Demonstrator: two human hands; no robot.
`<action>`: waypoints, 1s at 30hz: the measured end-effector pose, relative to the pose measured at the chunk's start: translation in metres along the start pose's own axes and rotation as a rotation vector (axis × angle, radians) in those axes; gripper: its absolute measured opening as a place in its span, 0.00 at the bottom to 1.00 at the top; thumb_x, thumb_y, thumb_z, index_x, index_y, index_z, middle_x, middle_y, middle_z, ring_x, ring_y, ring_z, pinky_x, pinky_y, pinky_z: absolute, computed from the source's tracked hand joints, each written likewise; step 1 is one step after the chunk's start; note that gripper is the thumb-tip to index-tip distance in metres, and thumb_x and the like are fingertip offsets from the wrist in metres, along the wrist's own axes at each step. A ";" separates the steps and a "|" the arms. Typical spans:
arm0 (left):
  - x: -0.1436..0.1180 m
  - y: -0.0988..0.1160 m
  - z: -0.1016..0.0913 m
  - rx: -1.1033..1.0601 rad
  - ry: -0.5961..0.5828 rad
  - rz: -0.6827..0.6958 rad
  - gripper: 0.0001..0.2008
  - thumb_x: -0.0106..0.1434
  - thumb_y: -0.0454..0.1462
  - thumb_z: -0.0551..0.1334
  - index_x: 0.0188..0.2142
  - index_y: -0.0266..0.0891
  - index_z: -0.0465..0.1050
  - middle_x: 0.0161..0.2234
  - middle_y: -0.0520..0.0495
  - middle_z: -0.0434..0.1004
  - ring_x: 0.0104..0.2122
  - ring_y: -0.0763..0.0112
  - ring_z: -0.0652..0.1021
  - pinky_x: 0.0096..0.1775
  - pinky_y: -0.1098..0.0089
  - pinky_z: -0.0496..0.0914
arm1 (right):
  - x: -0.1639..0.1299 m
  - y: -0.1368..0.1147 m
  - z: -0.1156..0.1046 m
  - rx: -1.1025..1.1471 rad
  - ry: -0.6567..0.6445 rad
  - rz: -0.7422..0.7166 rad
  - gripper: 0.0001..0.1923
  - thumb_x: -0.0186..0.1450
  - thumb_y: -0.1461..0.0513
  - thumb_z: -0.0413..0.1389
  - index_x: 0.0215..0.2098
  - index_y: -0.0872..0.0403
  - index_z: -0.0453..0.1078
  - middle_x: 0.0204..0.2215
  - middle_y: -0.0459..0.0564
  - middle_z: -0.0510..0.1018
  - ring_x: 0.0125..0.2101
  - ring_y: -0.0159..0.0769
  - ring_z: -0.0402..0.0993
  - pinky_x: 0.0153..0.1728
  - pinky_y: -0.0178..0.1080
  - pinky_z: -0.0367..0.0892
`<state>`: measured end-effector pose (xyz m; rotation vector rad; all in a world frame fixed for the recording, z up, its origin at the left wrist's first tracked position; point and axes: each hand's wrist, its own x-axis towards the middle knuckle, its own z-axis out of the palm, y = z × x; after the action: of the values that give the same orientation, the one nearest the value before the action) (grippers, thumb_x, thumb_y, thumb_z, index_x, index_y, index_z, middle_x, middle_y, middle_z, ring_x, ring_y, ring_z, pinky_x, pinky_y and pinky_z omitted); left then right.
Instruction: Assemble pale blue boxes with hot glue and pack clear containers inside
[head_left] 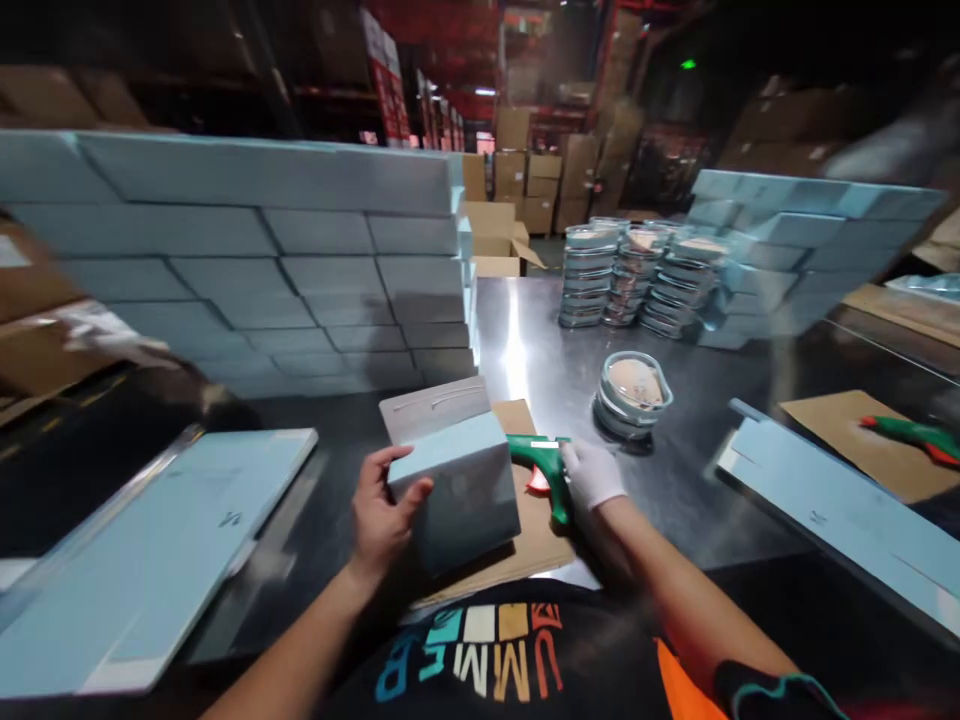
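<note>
On brown cardboard (525, 545), left fingers (409, 497) clasp smooth blue box (457, 480); gloved right fingers (581, 465) grip green gun (544, 460).

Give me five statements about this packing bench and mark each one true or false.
1. The left hand holds a pale blue box. True.
2. The right hand is bare. False: it wears a white glove.
3. The right hand grips a green glue gun. True.
4. The box rests on a red cloth. False: it sits on brown cardboard.
5. A single round tin stands apart from the stacked tins. True.
</note>
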<state>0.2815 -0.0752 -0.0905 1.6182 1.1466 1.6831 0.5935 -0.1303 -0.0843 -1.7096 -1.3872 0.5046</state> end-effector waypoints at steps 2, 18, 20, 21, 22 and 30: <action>-0.003 0.000 0.003 0.011 -0.007 -0.015 0.37 0.53 0.69 0.72 0.44 0.41 0.77 0.40 0.47 0.80 0.41 0.59 0.80 0.44 0.64 0.75 | 0.000 -0.015 0.007 0.070 0.006 -0.010 0.22 0.73 0.44 0.54 0.37 0.52 0.76 0.32 0.52 0.83 0.38 0.43 0.82 0.44 0.44 0.77; -0.003 -0.009 0.012 -0.328 -0.106 0.242 0.28 0.57 0.54 0.80 0.41 0.43 0.70 0.47 0.44 0.81 0.49 0.59 0.85 0.49 0.62 0.79 | 0.001 -0.042 0.024 0.445 -0.341 -0.387 0.40 0.52 0.47 0.78 0.57 0.50 0.70 0.66 0.63 0.73 0.65 0.58 0.73 0.67 0.59 0.67; 0.008 -0.005 0.013 -0.422 -0.158 0.315 0.27 0.57 0.51 0.81 0.45 0.45 0.70 0.42 0.49 0.81 0.48 0.59 0.86 0.51 0.59 0.80 | 0.000 -0.036 0.024 0.410 -0.319 -0.552 0.28 0.62 0.52 0.74 0.56 0.48 0.72 0.73 0.63 0.66 0.70 0.55 0.69 0.69 0.59 0.65; 0.014 -0.004 0.011 -0.410 -0.223 0.366 0.26 0.58 0.50 0.81 0.47 0.45 0.73 0.42 0.48 0.82 0.49 0.59 0.86 0.52 0.58 0.80 | -0.001 -0.035 0.024 0.395 -0.330 -0.609 0.23 0.67 0.55 0.70 0.57 0.47 0.73 0.75 0.62 0.64 0.71 0.53 0.68 0.69 0.59 0.65; 0.019 -0.004 0.009 -0.378 -0.304 0.414 0.23 0.60 0.50 0.79 0.48 0.44 0.77 0.44 0.46 0.83 0.51 0.57 0.85 0.54 0.56 0.80 | -0.003 -0.035 0.023 0.379 -0.349 -0.653 0.19 0.71 0.57 0.67 0.59 0.46 0.73 0.76 0.61 0.63 0.72 0.51 0.67 0.69 0.59 0.66; 0.025 0.001 -0.005 -0.271 -0.499 0.565 0.17 0.73 0.48 0.68 0.55 0.46 0.85 0.50 0.38 0.90 0.59 0.51 0.83 0.60 0.45 0.77 | -0.002 -0.045 0.017 0.331 -0.426 -0.731 0.21 0.75 0.63 0.62 0.63 0.38 0.78 0.70 0.53 0.73 0.70 0.48 0.71 0.70 0.59 0.69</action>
<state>0.2733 -0.0556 -0.0757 2.1305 0.2149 1.5146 0.5531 -0.1249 -0.0575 -0.7640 -1.9685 0.6434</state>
